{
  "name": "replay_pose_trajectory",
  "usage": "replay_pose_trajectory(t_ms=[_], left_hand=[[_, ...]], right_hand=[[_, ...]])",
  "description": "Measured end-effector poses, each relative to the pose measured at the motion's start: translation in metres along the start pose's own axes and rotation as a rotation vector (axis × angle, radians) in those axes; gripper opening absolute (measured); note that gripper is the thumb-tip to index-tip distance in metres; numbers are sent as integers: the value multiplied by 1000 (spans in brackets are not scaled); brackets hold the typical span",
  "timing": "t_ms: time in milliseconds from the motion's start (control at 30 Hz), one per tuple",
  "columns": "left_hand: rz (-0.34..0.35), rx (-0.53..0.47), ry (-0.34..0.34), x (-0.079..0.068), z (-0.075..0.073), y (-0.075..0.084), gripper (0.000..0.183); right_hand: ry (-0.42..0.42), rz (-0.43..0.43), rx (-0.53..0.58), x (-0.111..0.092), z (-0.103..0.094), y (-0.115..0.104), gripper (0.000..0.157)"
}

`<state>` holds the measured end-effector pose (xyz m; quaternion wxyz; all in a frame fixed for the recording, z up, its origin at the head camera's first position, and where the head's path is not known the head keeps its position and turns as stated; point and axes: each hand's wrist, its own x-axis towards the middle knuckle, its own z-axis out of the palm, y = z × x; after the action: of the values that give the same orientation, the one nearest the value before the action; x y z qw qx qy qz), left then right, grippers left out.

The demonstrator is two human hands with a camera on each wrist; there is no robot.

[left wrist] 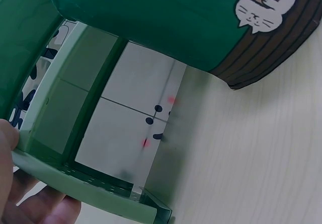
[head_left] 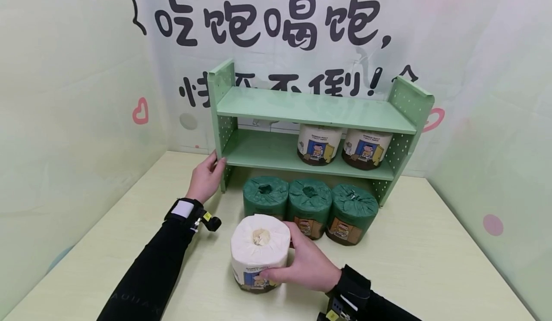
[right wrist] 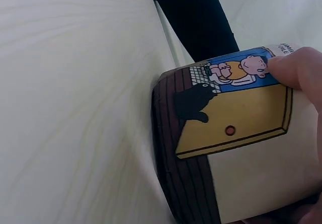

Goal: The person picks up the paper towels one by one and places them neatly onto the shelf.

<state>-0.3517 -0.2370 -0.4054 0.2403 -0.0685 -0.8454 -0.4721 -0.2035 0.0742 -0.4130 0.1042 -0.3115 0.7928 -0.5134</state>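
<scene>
My left hand (head_left: 205, 179) grips the left side panel of a green two-tier shelf (head_left: 263, 147), thumb at the middle board's level. The left wrist view shows the panel's edge (left wrist: 85, 186) between the thumb and fingers (left wrist: 43, 206). In front of the shelf, my right hand (head_left: 308, 266) holds a cream-wrapped toilet paper roll (head_left: 246, 251) upright, close over the table. Its thumb lies across the printed cartoon label (right wrist: 234, 70); the other fingers are mostly hidden behind the roll.
Three green-wrapped toilet paper rolls (head_left: 309, 206) stand in a row under the shelf's front. Two cream rolls (head_left: 318, 143) sit at the right of the middle board. The pale table (head_left: 431, 263) is bounded by printed backdrop walls (head_left: 86, 72).
</scene>
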Motion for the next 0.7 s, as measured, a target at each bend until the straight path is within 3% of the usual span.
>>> replay_pose_trajectory(t_ms=[700], left_hand=[[-12,-12,-21,-3,-2,5,50]], right_hand=[[56,-29,9,-4,-9,-9,87]])
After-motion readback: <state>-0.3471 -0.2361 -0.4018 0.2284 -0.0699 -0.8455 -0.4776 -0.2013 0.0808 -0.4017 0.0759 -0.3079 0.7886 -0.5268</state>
